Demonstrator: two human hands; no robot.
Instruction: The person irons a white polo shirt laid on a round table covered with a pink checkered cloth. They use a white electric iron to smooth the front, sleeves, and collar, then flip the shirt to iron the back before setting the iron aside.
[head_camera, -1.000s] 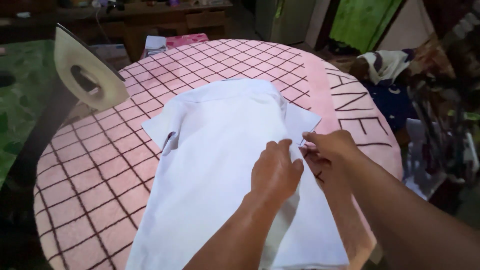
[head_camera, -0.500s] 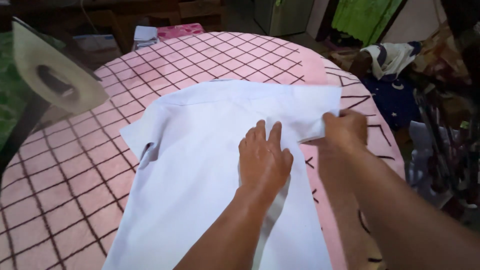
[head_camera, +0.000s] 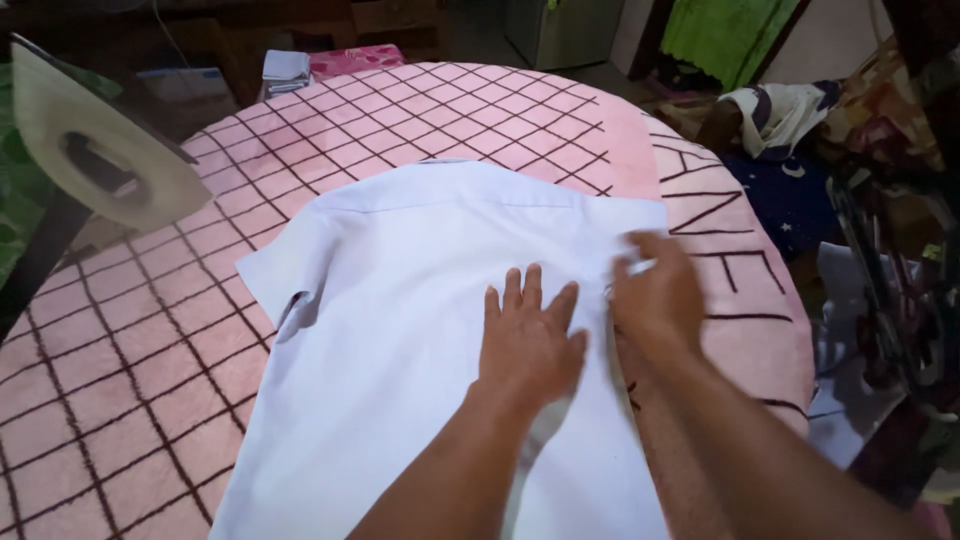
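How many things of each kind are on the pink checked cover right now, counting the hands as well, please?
White shirts: 1, white shirt
Irons: 1, iron standing on its heel
Hands: 2, left hand flat on the shirt, right hand on its right sleeve
Total: 4

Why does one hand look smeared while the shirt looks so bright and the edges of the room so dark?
Head view: the right hand is motion-blurred, its fingers streaky against the white shirt; the left hand lying flat on the shirt is sharper. Light falls mainly on the shirt and the pink checked cloth, so they glow, while the corners fall into shadow. The iron at left looks soft.
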